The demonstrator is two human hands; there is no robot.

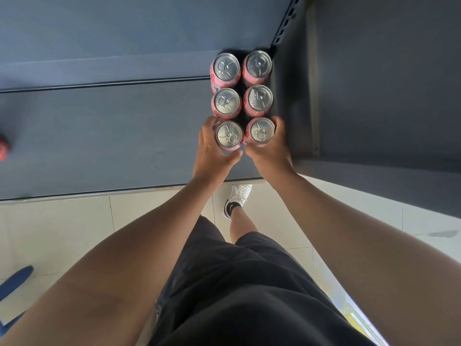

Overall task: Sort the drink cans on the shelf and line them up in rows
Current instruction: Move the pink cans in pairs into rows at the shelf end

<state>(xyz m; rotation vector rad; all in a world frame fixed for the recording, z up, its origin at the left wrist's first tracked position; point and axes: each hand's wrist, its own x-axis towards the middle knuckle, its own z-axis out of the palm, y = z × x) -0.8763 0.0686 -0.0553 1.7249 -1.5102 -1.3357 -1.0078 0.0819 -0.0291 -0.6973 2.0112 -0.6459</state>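
Several pink drink cans with silver tops stand upright in two columns at the right end of the dark grey shelf (112, 136). The back pair (227, 67) and the middle pair (259, 99) stand free. My left hand (212, 156) grips the front left can (229, 134), fingers curled round its left side, thumb below it. My right hand (270, 148) grips the front right can (262, 130) from its right side. The two front cans touch each other.
A red can (3, 147) shows at the far left edge of the shelf. The shelf's upright side panel (311, 96) stands close to the right of the cans. The shelf's front edge (99, 194) runs above the white tiled floor and my white shoe (239, 196).
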